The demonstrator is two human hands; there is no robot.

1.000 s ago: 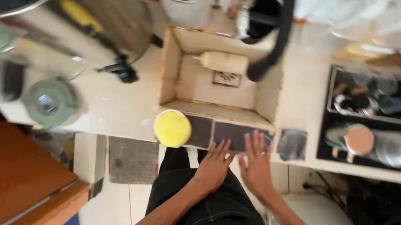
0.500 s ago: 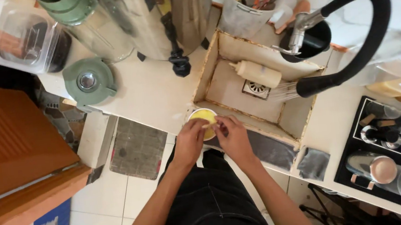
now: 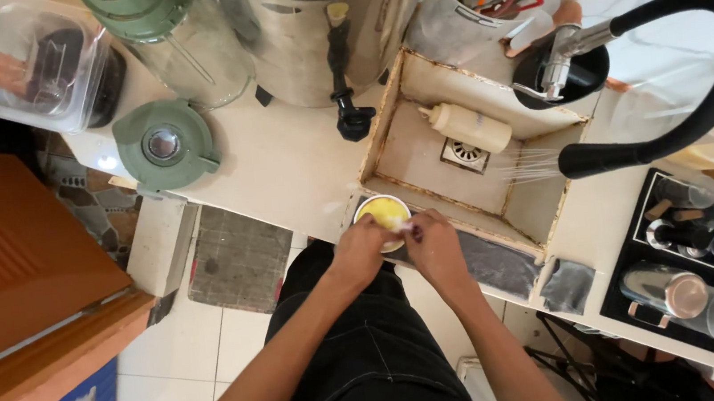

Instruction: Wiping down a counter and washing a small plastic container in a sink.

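Head view: both hands meet over a small cup of yellow liquid at the counter's front edge.

Left hand [image 3: 361, 252] curls around the cup [image 3: 381, 214]; right hand [image 3: 436, 247] pinches something small and white at its rim, fingertips together. Just behind lies the sink [image 3: 545, 197], a squeeze bottle [image 3: 465, 128] inside.

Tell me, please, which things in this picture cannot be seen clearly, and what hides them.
- Head view: the fingertips of the left hand and right hand meet over the yellow cup; what they pinch is too small to tell.
- The cup's near side is hidden by both hands.
- The steel pot is cut off by the top edge.
- The glasses in the black tray are blurred.
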